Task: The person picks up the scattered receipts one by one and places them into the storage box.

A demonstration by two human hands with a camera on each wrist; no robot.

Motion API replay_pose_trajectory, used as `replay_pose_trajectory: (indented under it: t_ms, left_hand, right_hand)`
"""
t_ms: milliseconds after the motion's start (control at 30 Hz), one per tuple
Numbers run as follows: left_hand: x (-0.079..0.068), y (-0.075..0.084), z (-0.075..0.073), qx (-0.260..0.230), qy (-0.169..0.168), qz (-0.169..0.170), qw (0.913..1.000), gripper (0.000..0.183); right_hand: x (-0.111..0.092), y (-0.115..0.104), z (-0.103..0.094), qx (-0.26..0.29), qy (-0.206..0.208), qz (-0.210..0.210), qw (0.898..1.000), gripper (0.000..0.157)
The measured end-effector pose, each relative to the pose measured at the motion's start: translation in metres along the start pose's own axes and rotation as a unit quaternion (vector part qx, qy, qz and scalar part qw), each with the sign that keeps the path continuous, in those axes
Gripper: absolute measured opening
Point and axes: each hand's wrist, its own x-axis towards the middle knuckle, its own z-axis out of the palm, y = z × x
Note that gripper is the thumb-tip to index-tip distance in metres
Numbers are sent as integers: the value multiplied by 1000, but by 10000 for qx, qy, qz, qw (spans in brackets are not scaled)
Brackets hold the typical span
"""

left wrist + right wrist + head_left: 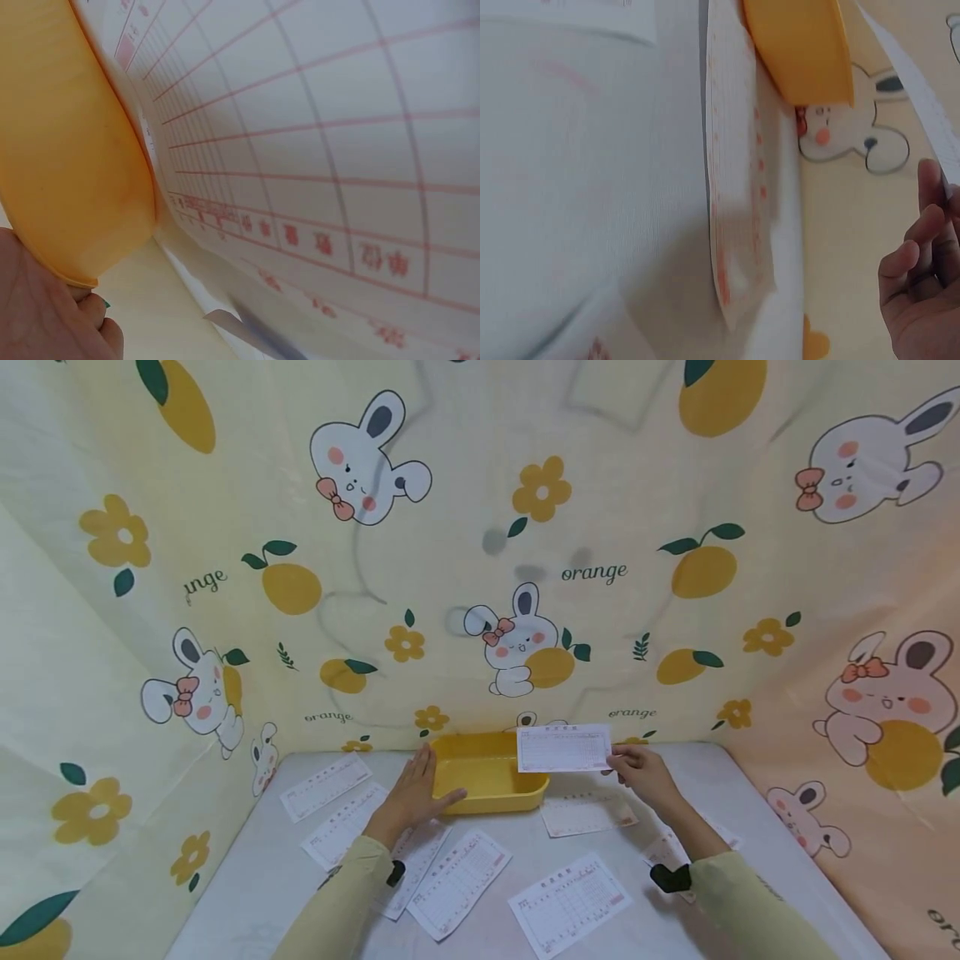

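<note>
A shallow yellow plastic basket [491, 804] stands at the back of the table, by the curtain. My left hand [414, 793] rests against its left end, fingers stretched along the wall and thumb along the front. In the left wrist view, that hand's fingers lie at the basket's rim [75, 282]. My right hand [641, 772] pinches a printed receipt slip [564, 749] by its right edge, between thumb and fingers. The slip is raised and overlaps the basket's right part in the head view. From the right wrist view, this slip [911, 75] appears nearly edge-on.
Several similar slips lie on the white table, one [588, 814] just right of the basket and another [570, 902] at the front. More lie at the left, including one [326, 787] at the back. A patterned curtain [450, 552] encloses the table's back and sides.
</note>
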Motion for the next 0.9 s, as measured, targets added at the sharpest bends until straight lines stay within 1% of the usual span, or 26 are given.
replay_pose_trajectory:
  t_ms: [233,467,767,900]
  left_hand:
    - [1,2,0,-29,-3,-25,10000,116]
    - [1,2,0,9,0,-49,10000,118]
    - [1,3,1,-53,29,-119,9999,118]
    - [0,2,1,-69,9,-156,9999,120]
  right_hand:
    - [4,-6,19,138,-165,-78,9997,35]
    - [7,-13,37,229,-362,-27,9991,30]
    - [14,-22,57,163,-464,54,9988,25]
    - [17,-24,66,110,-495,25,9987,22]
